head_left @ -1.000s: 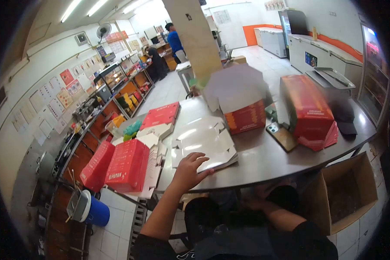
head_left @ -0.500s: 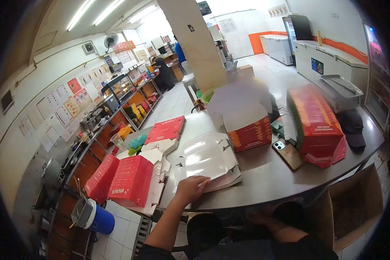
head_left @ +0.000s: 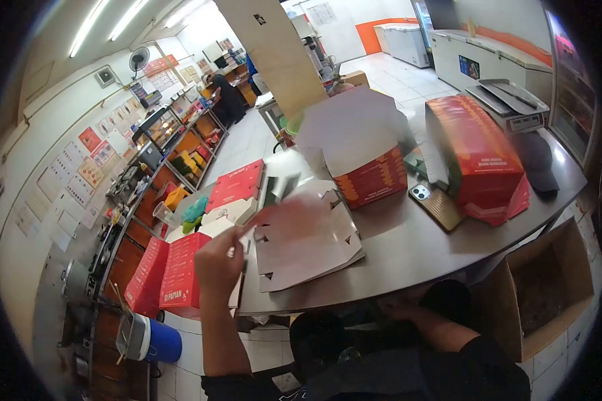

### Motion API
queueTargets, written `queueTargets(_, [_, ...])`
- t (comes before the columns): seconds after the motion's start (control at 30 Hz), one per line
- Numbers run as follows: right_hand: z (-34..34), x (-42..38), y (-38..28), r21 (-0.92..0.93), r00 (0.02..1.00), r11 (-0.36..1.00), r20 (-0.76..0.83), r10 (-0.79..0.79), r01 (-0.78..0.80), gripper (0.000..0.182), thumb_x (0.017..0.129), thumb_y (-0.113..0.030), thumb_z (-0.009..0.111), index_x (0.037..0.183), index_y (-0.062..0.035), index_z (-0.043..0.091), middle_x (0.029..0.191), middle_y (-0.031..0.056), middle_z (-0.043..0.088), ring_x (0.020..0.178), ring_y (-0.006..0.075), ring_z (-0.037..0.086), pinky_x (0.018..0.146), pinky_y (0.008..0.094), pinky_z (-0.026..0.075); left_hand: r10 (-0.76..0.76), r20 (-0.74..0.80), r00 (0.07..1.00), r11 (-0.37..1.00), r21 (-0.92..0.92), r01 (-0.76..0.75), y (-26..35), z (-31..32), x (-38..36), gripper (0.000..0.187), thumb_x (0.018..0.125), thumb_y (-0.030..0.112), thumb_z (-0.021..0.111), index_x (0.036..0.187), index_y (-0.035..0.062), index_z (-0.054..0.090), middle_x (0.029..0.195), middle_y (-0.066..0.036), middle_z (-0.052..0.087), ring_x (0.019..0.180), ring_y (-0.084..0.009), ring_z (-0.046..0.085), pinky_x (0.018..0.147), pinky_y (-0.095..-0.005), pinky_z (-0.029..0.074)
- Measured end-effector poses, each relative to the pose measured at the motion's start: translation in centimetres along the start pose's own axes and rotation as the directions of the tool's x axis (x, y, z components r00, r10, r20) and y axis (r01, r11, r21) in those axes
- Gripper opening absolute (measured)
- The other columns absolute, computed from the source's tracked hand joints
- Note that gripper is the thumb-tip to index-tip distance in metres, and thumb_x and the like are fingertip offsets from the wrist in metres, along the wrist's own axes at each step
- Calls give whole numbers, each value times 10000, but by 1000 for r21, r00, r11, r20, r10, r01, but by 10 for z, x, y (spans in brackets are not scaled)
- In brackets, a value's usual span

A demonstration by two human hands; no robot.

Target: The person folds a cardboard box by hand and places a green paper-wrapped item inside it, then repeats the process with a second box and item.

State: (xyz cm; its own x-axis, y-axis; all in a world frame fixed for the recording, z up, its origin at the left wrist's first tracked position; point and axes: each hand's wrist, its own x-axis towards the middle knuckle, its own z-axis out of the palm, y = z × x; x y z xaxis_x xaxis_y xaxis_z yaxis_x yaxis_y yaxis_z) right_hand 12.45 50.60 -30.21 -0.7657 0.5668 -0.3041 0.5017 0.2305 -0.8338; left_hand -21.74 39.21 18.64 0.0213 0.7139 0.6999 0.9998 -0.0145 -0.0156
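My left hand is raised over the left side of the steel table, its fingers closed on the edge of a flat cardboard box blank. The blank is smeared by motion, with red showing on it. Beneath lies a small stack of flat box blanks, pale side up, with dark notches along the edges. My right hand is low by the table's front edge, near my lap, and its fingers are mostly hidden.
Red boxes stand at the table's left end, beside a flat red box. A patterned box, a phone, a larger red stack and a cap occupy the right. Below are an open carton and a blue bucket.
My left hand has come off the pile's front edge and moved left and up, lifting a box blank. My right hand stays low. The view has shifted slightly.
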Motion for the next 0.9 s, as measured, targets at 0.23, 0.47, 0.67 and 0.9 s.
queueTargets(0.23, [20, 15, 28, -47, 995, 999, -97, -9, 5, 449, 993, -450, 585, 1234, -93, 709, 1241, 212, 702, 1139, 401, 667, 1010, 524, 506, -109, -551, 827, 982, 67, 174, -24, -51, -35, 227, 1030, 154, 671, 1167, -16, 732, 1102, -180, 770, 949, -295, 759, 823, -384, 611])
queueTargets(0.47, [-65, -88, -82, -255, 998, 966, 44, 46, -33, 477, 1039, -450, 587, 1345, -93, 667, 1252, 180, 718, 1124, 276, 675, 1017, 434, 510, -440, -376, 816, 862, -430, 267, -26, -7, -158, 386, 1025, 49, 641, 1370, -84, 531, 1397, -195, 604, 1205, -255, 620, 1031, -392, 505])
queueTargets(0.67, [-169, -186, -246, 412, 893, 907, 371, -255, 89, 506, 1093, -380, 558, 1448, -20, 577, 1125, 104, 746, 952, 187, 703, 882, 370, 557, -516, 24, 856, 614, -686, 389, -8, 56, -191, 329, 1037, 42, 614, 1344, -61, 560, 1389, -164, 610, 1216, -225, 603, 1040, -368, 487])
queueTargets(0.9, [-250, -92, -285, -689, 877, 725, -349, -329, -3, 674, 990, -444, 645, 1528, -75, 476, 1103, 208, 719, 977, 363, 714, 862, 451, 571, -431, -34, 902, 757, -557, 341, -33, 115, -158, 241, 984, 209, 703, 992, -18, 621, 1186, -192, 616, 1156, -328, 596, 1040, -442, 442])
